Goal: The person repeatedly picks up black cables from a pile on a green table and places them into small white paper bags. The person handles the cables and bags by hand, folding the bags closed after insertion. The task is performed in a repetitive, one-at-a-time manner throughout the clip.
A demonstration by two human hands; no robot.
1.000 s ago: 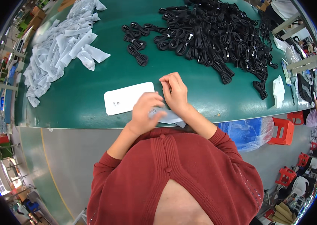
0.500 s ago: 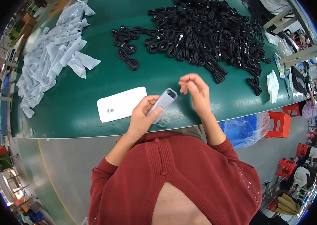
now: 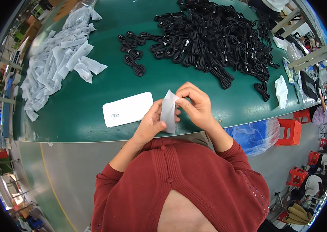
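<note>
A slim whitish translucent pouch (image 3: 168, 113) stands between my two hands, close to the table's near edge. My left hand (image 3: 150, 123) is closed around its lower part, the thumb lying across the front. With thumb and fingers, my right hand (image 3: 195, 105) pinches the pouch's top corner. What lies inside the pouch is hidden now. Left of my hands, a flat stack of white pouches (image 3: 128, 110) with small dark print rests on the green table (image 3: 86, 129). Farther off, a large heap of coiled black cables (image 3: 213, 42) covers the far middle and right.
A pile of filled whitish pouches (image 3: 59, 63) spreads along the table's left side. Several coiled cables (image 3: 134, 65) lie apart from the heap. A white crumpled sheet (image 3: 281, 92) sits at the right. Red stools (image 3: 288, 132) and a plastic-wrapped blue bundle (image 3: 255, 135) stand beyond the near edge.
My right hand has come left and down from the air onto the pouch's top. The pouch has turned more upright, and the dark content seen at its mouth is now covered.
</note>
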